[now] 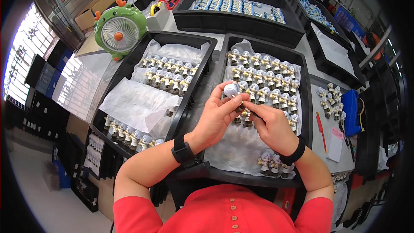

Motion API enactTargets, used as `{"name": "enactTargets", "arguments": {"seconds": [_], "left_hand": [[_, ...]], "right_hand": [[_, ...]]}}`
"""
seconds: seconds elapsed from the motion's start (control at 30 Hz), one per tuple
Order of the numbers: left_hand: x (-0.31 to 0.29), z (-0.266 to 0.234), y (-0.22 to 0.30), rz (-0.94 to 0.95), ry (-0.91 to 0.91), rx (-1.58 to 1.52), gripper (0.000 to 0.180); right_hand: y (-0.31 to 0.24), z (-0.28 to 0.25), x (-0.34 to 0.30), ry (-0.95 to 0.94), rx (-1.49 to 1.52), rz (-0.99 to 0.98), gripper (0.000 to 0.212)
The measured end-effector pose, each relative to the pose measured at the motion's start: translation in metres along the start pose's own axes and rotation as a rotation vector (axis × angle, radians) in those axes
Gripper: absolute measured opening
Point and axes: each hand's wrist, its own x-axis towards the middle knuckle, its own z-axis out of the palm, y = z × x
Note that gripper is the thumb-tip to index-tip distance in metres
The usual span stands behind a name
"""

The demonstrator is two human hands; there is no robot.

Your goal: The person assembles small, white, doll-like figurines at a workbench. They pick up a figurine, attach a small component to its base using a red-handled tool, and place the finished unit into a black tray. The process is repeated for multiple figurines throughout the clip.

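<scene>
My left hand (221, 114) holds a small figurine (231, 89) with pale lavender-white hair between thumb and fingers, raised over the right-hand black tray (307, 103). My right hand (274, 127) is closed, its fingertips meeting the figurine's lower end. Something dark shows between those fingers, but I cannot make out what it is. Beneath my hands, rows of similar figurines (269, 78) in white and gold with dark bases stand on white lining sheet (228, 153) in the tray. A few more figurines (275, 163) are grouped at its near right corner.
A second black tray (172, 131) on the left holds more figurines, partly under a white sheet (140, 103). Behind it stands a green cartoon fan (120, 34). Farther back is a tray (241, 28) of blue-and-white pieces. A red pen (321, 131) and blue bin (351, 112) lie right.
</scene>
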Motion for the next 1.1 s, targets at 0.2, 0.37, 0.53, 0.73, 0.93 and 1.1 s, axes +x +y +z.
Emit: {"name": "enactTargets", "arguments": {"seconds": [0.2, 0.37, 0.53, 0.73, 0.93, 1.1], "left_hand": [[-0.002, -0.002, 0.004, -0.048, -0.030, -0.107, 0.031], [-0.002, -0.002, 0.003, -0.059, -0.061, -0.137, 0.030], [-0.003, -0.001, 0.002, -0.075, -0.051, -0.086, 0.031], [-0.001, -0.006, 0.001, -0.089, -0.117, -0.076, 0.042], [0.003, -0.012, 0.000, -0.117, -0.178, -0.051, 0.048], [0.003, -0.012, 0.001, -0.121, -0.191, -0.034, 0.052]], "right_hand": [[-0.020, -0.032, 0.007, 0.024, 0.404, 0.395, 0.040], [-0.021, -0.021, 0.004, -0.031, 0.182, 0.084, 0.039], [-0.018, -0.022, 0.004, -0.105, 0.077, 0.080, 0.032], [-0.019, -0.022, 0.006, -0.181, 0.064, 0.103, 0.030], [-0.022, -0.026, 0.008, -0.251, 0.174, 0.227, 0.032], [-0.022, -0.026, 0.009, -0.270, 0.199, 0.253, 0.032]]}}
